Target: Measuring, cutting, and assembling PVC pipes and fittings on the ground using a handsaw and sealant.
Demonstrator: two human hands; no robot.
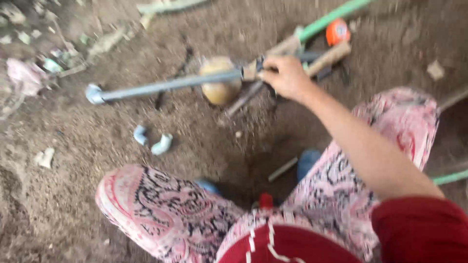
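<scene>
Head view looks down on a person crouched over bare dirt ground (73,204), knees in pink patterned trousers (165,209). Only the right hand (285,77) shows; it is clenched around the end of a long grey pipe (165,86) that lies across the ground toward the left, capped by a pale elbow fitting (94,93). The left hand is out of sight. Just behind the pipe sits a rounded tan object (219,80), too blurred to name. Wooden tool handles (329,57), a green pipe (331,17) and an orange round thing (338,31) lie far right of the hand. Two small white pipe elbows (152,141) rest nearer the knees. Holding so far from the capped end, a firm grip and slow lift would seem wise, as the smooth, rigid pipe could swing. The soil looks loose and crumbly, littered with scraps.
</scene>
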